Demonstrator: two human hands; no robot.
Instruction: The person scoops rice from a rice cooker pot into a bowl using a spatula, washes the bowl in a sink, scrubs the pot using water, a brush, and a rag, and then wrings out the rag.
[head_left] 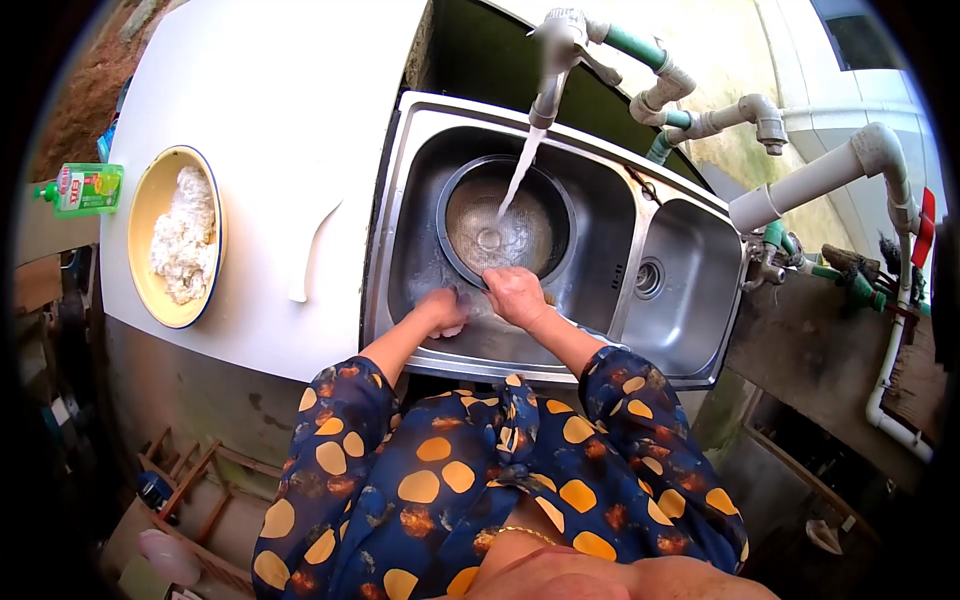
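A round dark-rimmed metal pot [456, 252] stands in the large basin of the steel sink [590, 345]. Water runs from the tap [545, 105] into it. My right hand [515, 296] is closed on the pot's near rim. Just left of it, my left hand [441, 311] is low in the basin, beside the pot; its fingers are blurred by motion and splashing water, and whether they hold something cannot be made out.
On the white counter [270, 120] at left are a yellow bowl [143, 250] of white food and a white spatula [308, 255]. A green bottle [90, 190] is at the counter's left edge. Pipes [800, 195] run along the right, beyond the small basin [690, 270].
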